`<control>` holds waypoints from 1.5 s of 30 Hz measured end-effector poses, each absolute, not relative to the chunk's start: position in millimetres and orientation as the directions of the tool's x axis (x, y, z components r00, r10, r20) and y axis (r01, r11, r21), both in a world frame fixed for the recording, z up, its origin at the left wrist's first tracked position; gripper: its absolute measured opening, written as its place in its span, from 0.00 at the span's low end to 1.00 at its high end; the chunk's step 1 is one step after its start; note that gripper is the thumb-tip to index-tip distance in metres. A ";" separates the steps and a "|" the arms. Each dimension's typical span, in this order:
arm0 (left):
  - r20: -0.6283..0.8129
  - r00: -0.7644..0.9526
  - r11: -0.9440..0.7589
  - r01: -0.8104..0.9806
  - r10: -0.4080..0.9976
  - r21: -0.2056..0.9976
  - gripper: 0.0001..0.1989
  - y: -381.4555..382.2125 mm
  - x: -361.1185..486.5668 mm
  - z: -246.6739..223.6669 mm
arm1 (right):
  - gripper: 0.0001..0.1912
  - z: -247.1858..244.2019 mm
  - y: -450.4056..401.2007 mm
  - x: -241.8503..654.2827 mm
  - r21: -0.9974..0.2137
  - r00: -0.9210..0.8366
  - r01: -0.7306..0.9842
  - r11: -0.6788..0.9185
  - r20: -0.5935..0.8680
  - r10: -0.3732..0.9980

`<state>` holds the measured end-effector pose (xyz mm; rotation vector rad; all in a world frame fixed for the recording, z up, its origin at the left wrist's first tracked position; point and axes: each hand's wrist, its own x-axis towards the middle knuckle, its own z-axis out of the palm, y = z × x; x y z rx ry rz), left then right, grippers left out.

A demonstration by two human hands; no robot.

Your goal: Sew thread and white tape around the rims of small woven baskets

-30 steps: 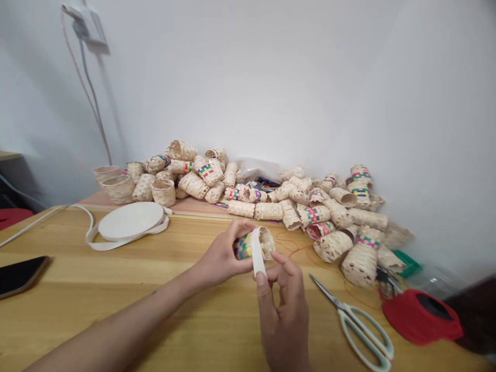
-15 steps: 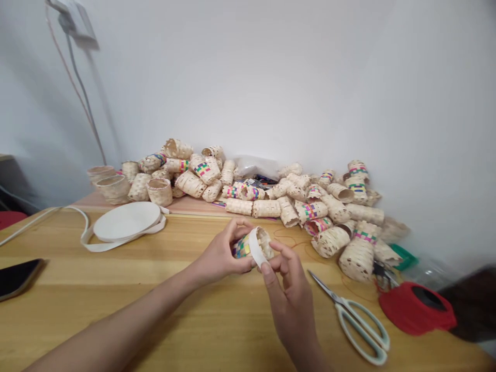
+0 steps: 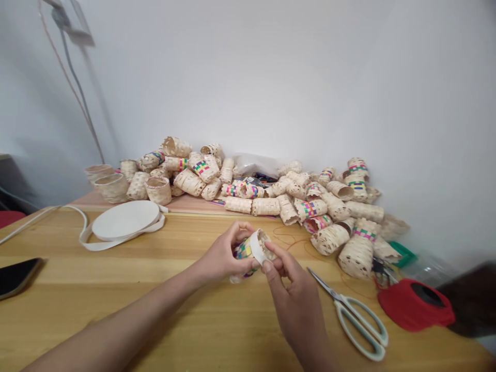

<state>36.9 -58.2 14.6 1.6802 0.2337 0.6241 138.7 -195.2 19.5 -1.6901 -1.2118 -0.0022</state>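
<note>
At the far left, a black smartphone (image 3: 15, 278) lay on the wooden desk (image 3: 96, 294); just right of it sat a flat coil of white strapping (image 3: 124, 217), with a loose length looping around its front; behind that, a heap of small woven baskets (image 3: 298, 206), many banded in bright colours, spread along a pinkish board (image 3: 186, 205) against the wall. The left hand (image 3: 222, 257) came next; its fingers (image 3: 240, 230) curled closely around a small woven basket (image 3: 246, 252) with a coloured band, holding it just above the desk, in front of the heap and near the centre of the view; a white strip (image 3: 258, 247) lay across the basket's rim; the right hand (image 3: 296, 305) was beside it, its thumb and fingers (image 3: 281, 261) pinched narrowly on the strip and rim. Strands of red thread (image 3: 289, 238) lay on the desk behind the hands; further right were pale-handled scissors (image 3: 354, 323), then a red spool (image 3: 414, 305).
</note>
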 end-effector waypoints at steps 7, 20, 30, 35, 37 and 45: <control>0.306 0.838 -0.115 -0.285 0.452 0.951 0.29 -61.1 39.2 12.0 | 0.15 24.0 -195.8 136.7 -0.635 0.477 0.773 0.002 0.583 0.657; 0.368 0.858 -0.045 -0.378 0.357 0.925 0.32 -63.5 36.3 10.0 | 0.13 28.0 -198.9 128.3 -0.669 0.508 0.742 0.049 0.608 0.610; 0.348 0.859 0.056 -0.396 0.376 0.917 0.28 -66.5 37.8 11.1 | 0.08 29.4 -202.8 132.9 -0.623 0.457 0.778 0.080 0.649 0.609; 0.384 0.834 0.009 -0.422 0.396 0.907 0.29 -62.7 38.6 8.1 | 0.09 30.9 -210.0 138.7 -0.495 0.371 0.865 0.087 0.745 0.554; 0.411 0.818 -0.027 -0.439 0.403 0.898 0.28 -62.0 38.3 7.7 | 0.08 31.3 -213.5 139.2 -0.420 0.317 0.901 0.104 0.803 0.504; 0.517 0.771 -0.072 -0.531 0.372 0.844 0.26 -61.7 37.7 6.7 | 0.05 29.6 -213.5 138.8 -0.354 0.229 0.920 0.171 0.836 0.499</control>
